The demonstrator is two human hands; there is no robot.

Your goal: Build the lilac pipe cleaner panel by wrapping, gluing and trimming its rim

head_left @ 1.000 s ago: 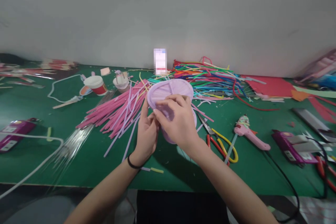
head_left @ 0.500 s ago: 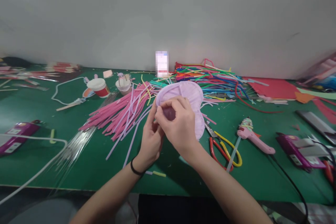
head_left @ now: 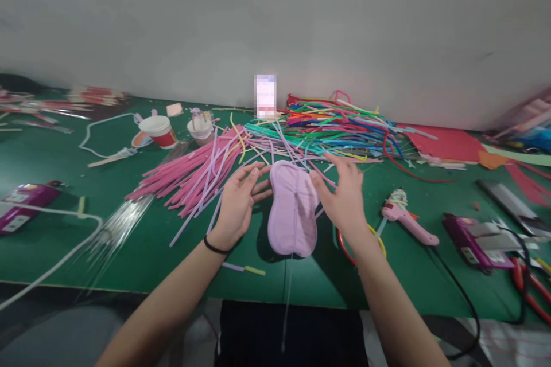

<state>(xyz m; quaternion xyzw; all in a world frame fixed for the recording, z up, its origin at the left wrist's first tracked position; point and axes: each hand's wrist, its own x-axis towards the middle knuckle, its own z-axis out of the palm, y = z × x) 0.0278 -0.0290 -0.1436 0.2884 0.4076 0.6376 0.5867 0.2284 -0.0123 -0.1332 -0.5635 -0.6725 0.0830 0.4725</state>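
A lavender, peanut-shaped padded piece (head_left: 293, 209) with a seam down its middle sits between my hands over the green table. A thin clear strand trails from its lower end toward the table's front edge. My left hand (head_left: 241, 200) is open at its upper left, fingertips close to its edge; whether they touch is unclear. On the other side my right hand (head_left: 342, 198) is open too, thumb by the piece's upper right edge and fingers spread. Red and yellow handles (head_left: 346, 249) of a cutting tool lie partly hidden under my right wrist.
Pink pipe cleaners (head_left: 193, 169) lie left of centre, with a multicoloured pile (head_left: 336, 126) behind. A pink glue gun (head_left: 408, 221) rests at right, near a purple device (head_left: 469, 241). A paper cup (head_left: 158, 131) and a lit phone (head_left: 265, 96) stand farther back.
My hands have moved apart, and my right hand has let go of the lavender piece. The piece has come lower and turned upright in view. The camera has tipped slightly downward.
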